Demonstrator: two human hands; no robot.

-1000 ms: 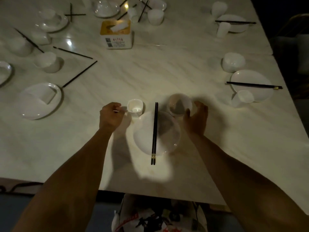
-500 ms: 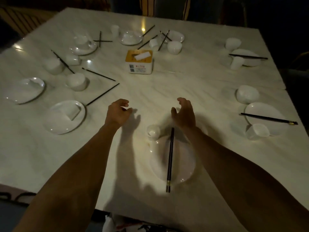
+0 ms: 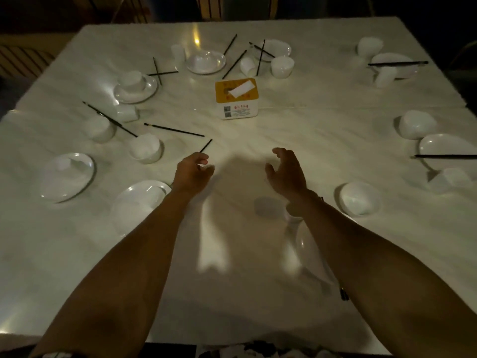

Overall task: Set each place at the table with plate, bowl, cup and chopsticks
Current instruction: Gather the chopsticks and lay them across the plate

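Your L hand (image 3: pixel 192 174) hovered over the pale marble-look table (image 3: pixel 309 140), fingers loosely curled, gripping nothing. One thin black chopstick (image 3: pixel 205 146) poked out just beyond its knuckles. Your R hand (image 3: pixel 285 171) hung alongside, fingers relaxed & half-curled, also empty. Under your R forearm lay the round white plate (image 3: pixel 304 254), blurred, w/ the black chopstick pair (image 3: pixel 343 294) showing only at its near end. The small white bowl (image 3: pixel 358 198) sat just right of that wrist. The yellow-topped tissue box (image 3: pixel 237 100) stood mid-table.
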